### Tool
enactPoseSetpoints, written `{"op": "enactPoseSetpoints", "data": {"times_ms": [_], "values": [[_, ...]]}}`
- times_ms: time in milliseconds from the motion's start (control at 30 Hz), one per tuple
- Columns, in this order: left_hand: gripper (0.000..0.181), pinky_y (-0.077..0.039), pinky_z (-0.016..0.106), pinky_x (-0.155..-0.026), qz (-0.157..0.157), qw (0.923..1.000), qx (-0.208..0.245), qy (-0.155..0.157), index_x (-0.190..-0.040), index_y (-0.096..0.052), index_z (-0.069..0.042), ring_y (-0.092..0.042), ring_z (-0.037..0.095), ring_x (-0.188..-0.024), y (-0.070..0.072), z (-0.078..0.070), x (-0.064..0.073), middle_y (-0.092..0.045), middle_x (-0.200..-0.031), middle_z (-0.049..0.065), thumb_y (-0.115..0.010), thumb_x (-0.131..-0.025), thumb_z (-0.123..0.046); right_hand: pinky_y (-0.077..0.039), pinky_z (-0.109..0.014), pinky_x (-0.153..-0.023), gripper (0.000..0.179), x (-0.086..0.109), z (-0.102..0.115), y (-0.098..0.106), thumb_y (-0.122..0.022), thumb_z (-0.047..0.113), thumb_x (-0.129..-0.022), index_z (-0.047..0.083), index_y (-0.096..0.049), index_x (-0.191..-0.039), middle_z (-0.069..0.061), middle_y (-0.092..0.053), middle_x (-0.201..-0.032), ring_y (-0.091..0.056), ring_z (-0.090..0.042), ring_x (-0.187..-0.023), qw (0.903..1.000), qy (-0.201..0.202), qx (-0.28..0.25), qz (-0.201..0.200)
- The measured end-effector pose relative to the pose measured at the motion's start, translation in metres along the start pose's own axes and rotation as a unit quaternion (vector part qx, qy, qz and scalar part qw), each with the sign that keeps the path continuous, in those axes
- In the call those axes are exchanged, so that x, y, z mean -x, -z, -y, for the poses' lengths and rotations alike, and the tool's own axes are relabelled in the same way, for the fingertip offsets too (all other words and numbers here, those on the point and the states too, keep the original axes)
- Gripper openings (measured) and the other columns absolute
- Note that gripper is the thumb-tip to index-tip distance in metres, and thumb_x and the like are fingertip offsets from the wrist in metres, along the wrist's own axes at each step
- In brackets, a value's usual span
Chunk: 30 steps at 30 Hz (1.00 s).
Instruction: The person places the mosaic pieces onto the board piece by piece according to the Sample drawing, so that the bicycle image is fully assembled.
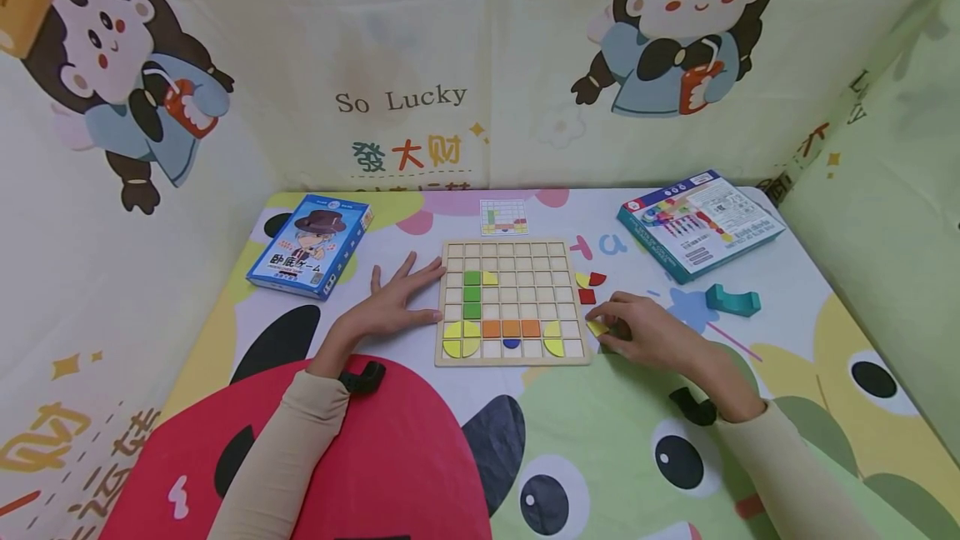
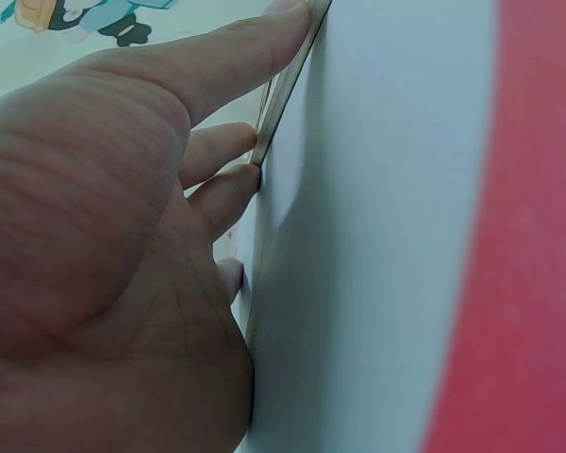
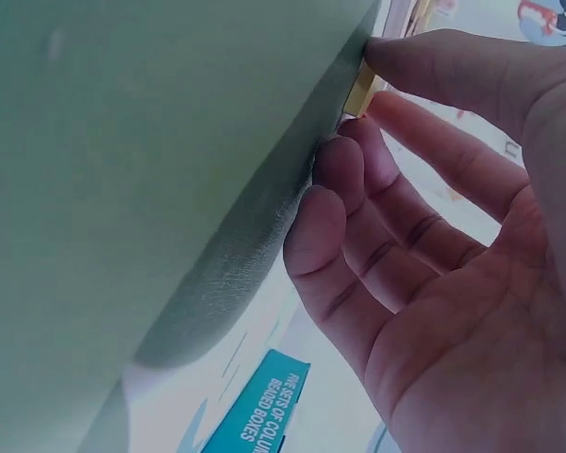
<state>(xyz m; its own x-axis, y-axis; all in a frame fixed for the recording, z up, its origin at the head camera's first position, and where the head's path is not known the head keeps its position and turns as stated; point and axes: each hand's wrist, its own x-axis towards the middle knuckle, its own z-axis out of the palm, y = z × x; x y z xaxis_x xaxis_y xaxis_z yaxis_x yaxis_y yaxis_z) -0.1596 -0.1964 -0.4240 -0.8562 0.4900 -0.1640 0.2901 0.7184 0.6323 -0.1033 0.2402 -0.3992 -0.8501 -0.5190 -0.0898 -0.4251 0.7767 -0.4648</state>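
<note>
A wooden grid board (image 1: 513,362) lies on the table with flat colored pieces in its cells. Green squares (image 1: 472,295) form a column, orange squares (image 1: 511,329) a row, above a blue half-round piece (image 1: 512,343). Yellow pieces make a circle (image 1: 454,330) at lower left and a half circle (image 1: 553,338) at lower right. My left hand (image 1: 393,307) is spread, fingertips and thumb resting on the board's left edge. Just off the board's right edge, my right hand (image 1: 637,327) pinches a small yellow piece (image 3: 360,92) between thumb and index finger, close over the table.
Loose red and yellow pieces, including a red square (image 1: 587,297), lie right of the board. Behind it is a pattern card (image 1: 504,217). A blue box (image 1: 307,244) lies at left, a teal-and-white box (image 1: 697,223) at right, near a teal notched block (image 1: 732,301).
</note>
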Motion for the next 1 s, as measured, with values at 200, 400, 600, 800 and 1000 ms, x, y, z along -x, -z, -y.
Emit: {"op": "enactPoseSetpoints", "data": {"times_ms": [200,400,600,800,1000], "values": [[0.086,0.026,0.076,-0.120,0.000,1.0000,-0.002,0.000,-0.168,-0.033,-0.025,0.009,0.036,-0.169,-0.0004,-0.0004,-0.0004,-0.022,-0.179,0.000,-0.075,-0.094,-0.042,-0.049,-0.019,-0.068,0.032,0.0000,-0.0019,-0.0009,-0.082,0.017,-0.093,0.013,-0.077,-0.124,0.001,-0.066,-0.098,-0.055,-0.010,-0.082,0.9999,0.011,-0.006,-0.001],[0.086,0.025,0.077,-0.119,0.001,1.0000,-0.002,-0.001,-0.168,-0.033,-0.025,0.009,0.037,-0.168,0.0000,0.0014,-0.0013,-0.022,-0.179,0.001,-0.074,-0.095,-0.043,-0.048,-0.019,-0.067,0.028,0.0004,-0.0012,-0.0002,-0.081,0.019,-0.094,0.015,-0.077,-0.122,0.003,-0.065,-0.094,-0.054,-0.009,-0.082,0.9999,0.010,-0.007,-0.003],[0.087,0.025,0.077,-0.119,0.003,1.0000,-0.003,-0.001,-0.168,-0.032,-0.025,0.009,0.038,-0.168,0.0001,0.0021,-0.0012,-0.022,-0.179,0.001,-0.074,-0.095,-0.045,-0.047,-0.020,-0.067,0.025,0.0008,-0.0020,-0.0010,-0.080,0.020,-0.095,0.014,-0.077,-0.119,0.005,-0.063,-0.090,-0.054,-0.008,-0.082,1.0000,0.006,0.003,-0.006],[0.087,0.025,0.076,-0.120,0.003,1.0000,-0.003,-0.001,-0.168,-0.032,-0.025,0.009,0.037,-0.168,0.0002,0.0012,-0.0004,-0.022,-0.179,0.000,-0.075,-0.094,-0.044,-0.047,-0.020,-0.066,0.025,0.0006,-0.0024,-0.0020,-0.081,0.021,-0.094,0.013,-0.077,-0.117,0.006,-0.062,-0.089,-0.054,-0.008,-0.080,0.9999,0.011,0.006,-0.011],[0.087,0.025,0.076,-0.120,0.002,1.0000,-0.002,-0.002,-0.168,-0.032,-0.025,0.009,0.037,-0.168,0.0002,0.0012,-0.0006,-0.022,-0.179,0.001,-0.074,-0.095,-0.044,-0.048,-0.019,-0.067,0.026,-0.0004,-0.0012,-0.0017,-0.082,0.022,-0.094,0.012,-0.077,-0.118,0.006,-0.062,-0.089,-0.054,-0.009,-0.081,0.9998,0.000,0.015,-0.010]]}}
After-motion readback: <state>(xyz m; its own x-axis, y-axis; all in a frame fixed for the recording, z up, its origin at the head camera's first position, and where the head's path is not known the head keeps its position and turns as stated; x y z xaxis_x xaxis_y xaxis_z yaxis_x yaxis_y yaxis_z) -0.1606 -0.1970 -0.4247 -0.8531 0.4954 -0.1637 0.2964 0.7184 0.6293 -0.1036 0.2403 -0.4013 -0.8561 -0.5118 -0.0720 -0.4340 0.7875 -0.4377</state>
